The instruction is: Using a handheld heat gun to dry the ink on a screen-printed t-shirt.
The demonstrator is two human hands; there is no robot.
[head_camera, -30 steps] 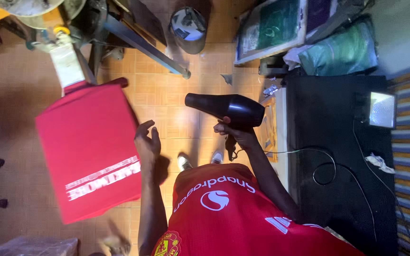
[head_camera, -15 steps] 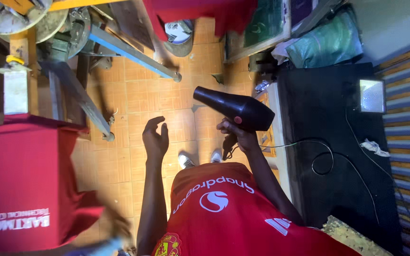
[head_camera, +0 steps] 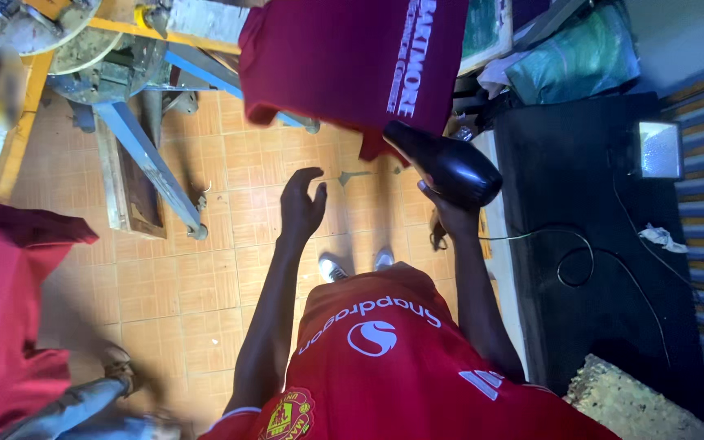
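The dryer (head_camera: 448, 167) is gripped in the closed right hand (head_camera: 450, 213), its long axis slanted, nozzle aimed up-left at a maroon shirt (head_camera: 352, 57) that has swung in above since half a second ago. The left hand (head_camera: 301, 205) is held empty, fingers loosely spread, just below that shirt.

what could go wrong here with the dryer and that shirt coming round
The black hair dryer in the right hand sits very close to the red shirt, so the fabric might scorch. Its cord loops loosely across the black mat and may snag. The empty left hand could get hot air.
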